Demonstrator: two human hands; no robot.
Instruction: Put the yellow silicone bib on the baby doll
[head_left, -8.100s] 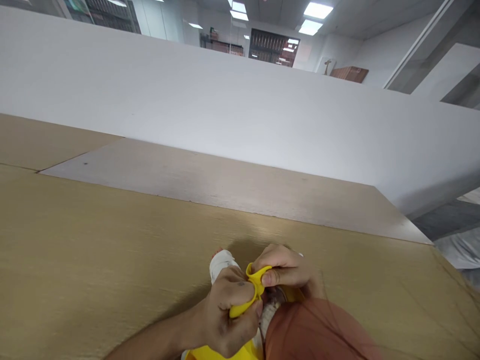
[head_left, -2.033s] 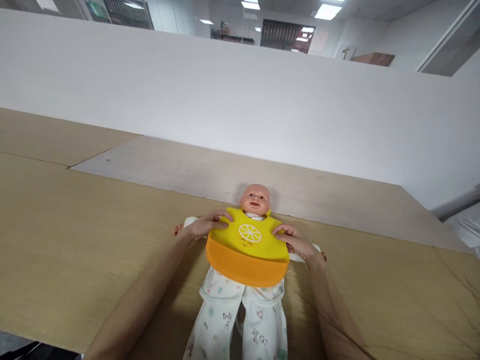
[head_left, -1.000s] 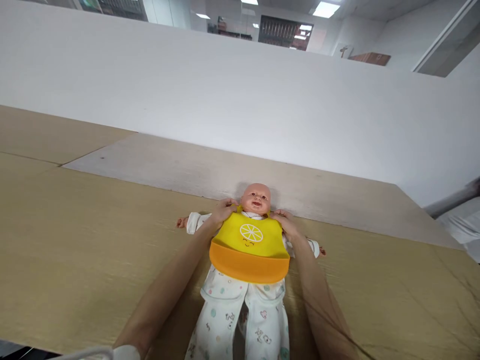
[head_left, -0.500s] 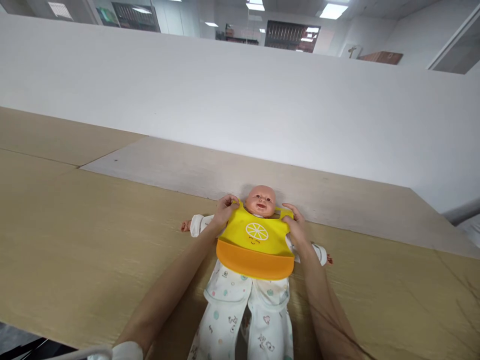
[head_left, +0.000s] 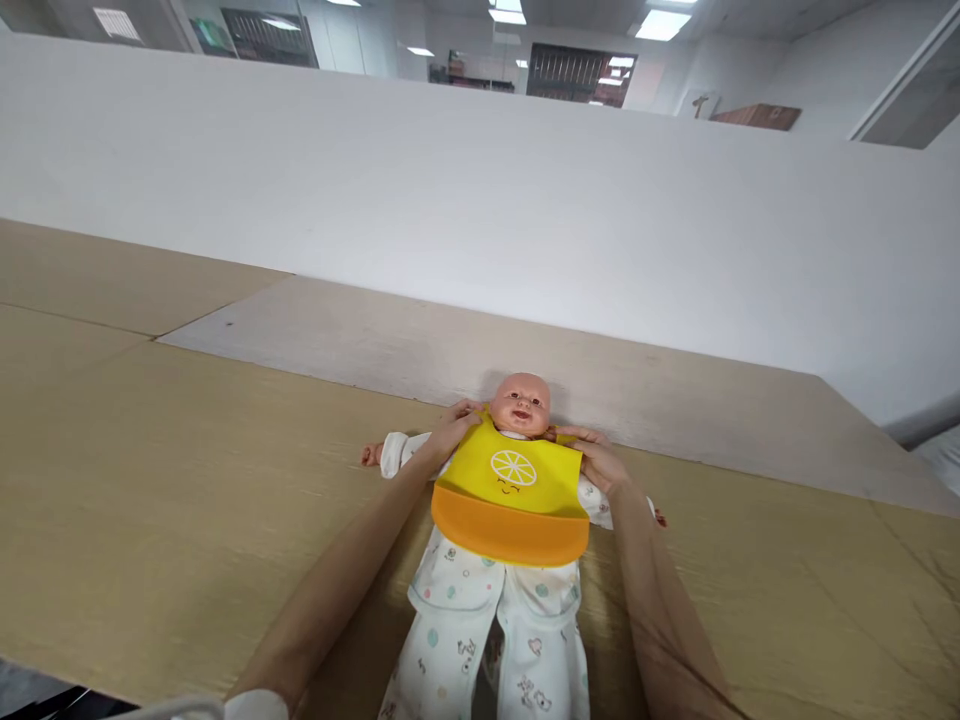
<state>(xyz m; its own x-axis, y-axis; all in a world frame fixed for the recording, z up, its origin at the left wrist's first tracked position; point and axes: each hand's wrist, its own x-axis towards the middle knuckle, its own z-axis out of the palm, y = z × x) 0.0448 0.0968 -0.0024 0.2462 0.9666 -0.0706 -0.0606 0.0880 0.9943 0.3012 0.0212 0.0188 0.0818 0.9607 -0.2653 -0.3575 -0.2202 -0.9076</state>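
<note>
A baby doll [head_left: 519, 402] lies on its back in patterned white clothes, arms spread to the sides. Over its chest is a yellow bib [head_left: 541, 462] with a white citrus slice and a smiling face. An orange catch pocket [head_left: 510, 525] runs along the bib's lower edge. My left hand [head_left: 453, 428] grips the bib's neck band at the left of the doll's neck, fingers bent over it. At the other side, my right hand [head_left: 598, 458] holds the right neck strap, with its fingers reaching in beside the neck. The strap's end is mostly hidden under that hand.
The doll rests on a tan tabletop [head_left: 187, 500], with a paler panel [head_left: 360, 325] behind its head. A white partition [head_left: 450, 190] rises along the back. Above it, a room with ceiling lights and a brown box [head_left: 761, 116] shows.
My right hand has drawn the strap inward toward the doll's neck, its fingers now pointing left. My left hand has slid slightly closer to the neck. The bib's pocket sits slightly lower.
</note>
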